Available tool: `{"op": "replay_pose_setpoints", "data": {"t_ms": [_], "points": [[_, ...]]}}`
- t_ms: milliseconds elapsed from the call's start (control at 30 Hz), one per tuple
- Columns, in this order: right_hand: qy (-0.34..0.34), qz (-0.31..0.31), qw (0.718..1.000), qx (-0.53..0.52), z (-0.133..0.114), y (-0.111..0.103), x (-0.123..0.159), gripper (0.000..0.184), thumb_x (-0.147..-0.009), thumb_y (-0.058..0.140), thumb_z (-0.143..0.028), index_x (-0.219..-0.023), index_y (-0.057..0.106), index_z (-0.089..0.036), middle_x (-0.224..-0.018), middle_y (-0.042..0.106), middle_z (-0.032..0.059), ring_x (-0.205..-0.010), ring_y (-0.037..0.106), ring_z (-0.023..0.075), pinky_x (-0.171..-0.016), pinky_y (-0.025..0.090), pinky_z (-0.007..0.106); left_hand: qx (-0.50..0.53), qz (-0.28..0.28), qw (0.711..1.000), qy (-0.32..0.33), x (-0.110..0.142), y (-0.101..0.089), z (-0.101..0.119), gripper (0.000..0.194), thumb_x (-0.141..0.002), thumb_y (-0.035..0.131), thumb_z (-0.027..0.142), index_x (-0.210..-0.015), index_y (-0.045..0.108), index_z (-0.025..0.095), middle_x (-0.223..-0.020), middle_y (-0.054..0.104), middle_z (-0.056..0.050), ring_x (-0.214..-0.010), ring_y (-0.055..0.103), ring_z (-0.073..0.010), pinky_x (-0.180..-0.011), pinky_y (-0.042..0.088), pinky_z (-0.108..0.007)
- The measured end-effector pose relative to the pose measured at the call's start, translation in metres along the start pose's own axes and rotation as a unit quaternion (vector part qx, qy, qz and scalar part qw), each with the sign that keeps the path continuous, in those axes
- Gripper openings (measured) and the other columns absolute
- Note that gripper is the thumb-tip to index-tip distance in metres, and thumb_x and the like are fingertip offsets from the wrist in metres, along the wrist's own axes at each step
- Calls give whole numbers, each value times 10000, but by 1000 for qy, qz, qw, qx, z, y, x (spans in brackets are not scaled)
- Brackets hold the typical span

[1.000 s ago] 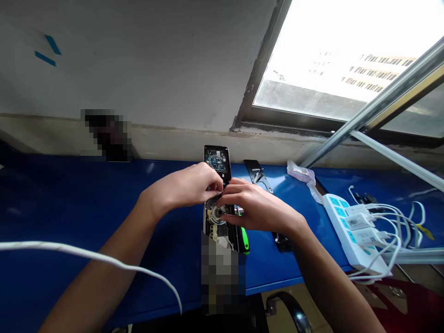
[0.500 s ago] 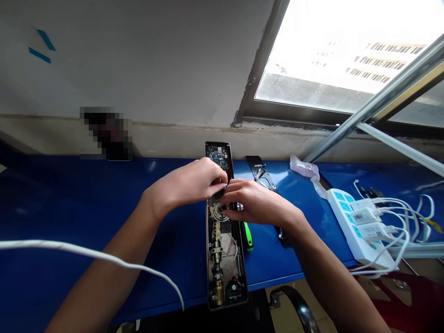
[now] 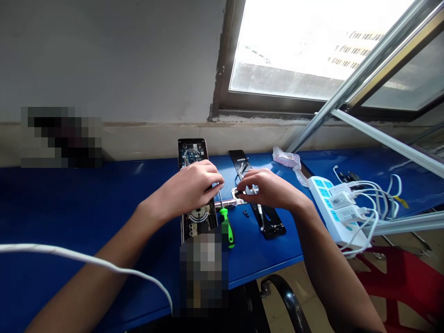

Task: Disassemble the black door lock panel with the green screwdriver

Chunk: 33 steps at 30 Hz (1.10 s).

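From where I stand, a white cable (image 3: pixel 72 250) runs low over the blue workbench (image 3: pixel 86 199), and the left hand (image 3: pixel 185 189) reaches across an opened electronic door lock (image 3: pixel 198 215). The lock's long axis points away from the person, with its circuit board at the far end. The left fingers are curled and close together, their tips beside the shaft of a green-handled screwdriver (image 3: pixel 226 227), though I cannot tell whether they grip it. The screwdriver leans with its shaft up under those fingertips and its handle down by the lock's right edge. Just to its right, a silver metal bar (image 3: pixel 225 203) lies crosswise, with the right hand (image 3: pixel 268 186) nearer its end, fingers pinching a small metal bracket (image 3: pixel 237 194). Below are a few small black screws (image 3: pixel 245 213), beside a long black mounting plate (image 3: pixel 268 222). Farther right lie a pink plastic bag (image 3: pixel 286 158) and a white power strip (image 3: pixel 328 208) with chargers (image 3: pixel 342 200) plugged in, and past the bench stands a red plastic chair (image 3: pixel 398 282)
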State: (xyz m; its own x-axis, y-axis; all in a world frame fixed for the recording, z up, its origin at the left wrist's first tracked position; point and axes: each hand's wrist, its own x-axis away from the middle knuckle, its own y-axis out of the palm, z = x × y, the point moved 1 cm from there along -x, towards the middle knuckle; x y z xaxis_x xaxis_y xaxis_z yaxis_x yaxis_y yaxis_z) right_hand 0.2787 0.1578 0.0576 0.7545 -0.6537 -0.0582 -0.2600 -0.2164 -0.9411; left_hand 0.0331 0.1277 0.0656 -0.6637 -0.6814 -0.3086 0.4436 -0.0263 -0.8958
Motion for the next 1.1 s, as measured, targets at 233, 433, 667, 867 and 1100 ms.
{"op": "replay_pose_setpoints", "data": {"t_ms": [233,433,667,867,1100], "points": [[54,-80,994,59,37,32,0,202,-984,688,-360,-1045,710,-169,-1041,733,44,-934,699,175,-868,595,380,-31,-52,997,47,-12,29,10,253,-1037,565,219,-929,782,148,-976,755,-99,-1173,612,-295,-962,549,-420],[64,-113,988,86,41,38,-1,282,-1009,652,-396,-1189,677,-181,-1201,705,75,-1031,698,198,-915,606,419,-36,-57,996,51,-13,35,6,275,-1045,554,229,-925,785,139,-966,748,-109,-1138,629,-285,-960,548,-416],[59,-116,987,90,36,36,-5,283,-1007,655,-393,-1189,676,-178,-1202,704,75,-1039,698,201,-916,606,422,-35,-71,996,42,-12,30,7,279,-1045,539,223,-915,774,148,-974,745,-113,-1112,635,-276,-937,546,-404],[58,-113,989,81,37,37,-6,280,-1005,658,-398,-1169,679,-173,-1171,710,69,-1013,700,195,-898,608,412,-36,-73,996,40,-11,30,7,269,-1040,541,211,-911,769,151,-987,743,-110,-1087,639,-260,-919,541,-373],[60,-60,995,55,25,30,-5,167,-941,733,-308,-1042,726,-175,-991,721,53,-959,673,201,-872,554,379,-20,-61,997,36,-10,20,5,290,-1054,524,228,-903,758,146,-964,733,-103,-1094,630,-259,-925,536,-373]]}}
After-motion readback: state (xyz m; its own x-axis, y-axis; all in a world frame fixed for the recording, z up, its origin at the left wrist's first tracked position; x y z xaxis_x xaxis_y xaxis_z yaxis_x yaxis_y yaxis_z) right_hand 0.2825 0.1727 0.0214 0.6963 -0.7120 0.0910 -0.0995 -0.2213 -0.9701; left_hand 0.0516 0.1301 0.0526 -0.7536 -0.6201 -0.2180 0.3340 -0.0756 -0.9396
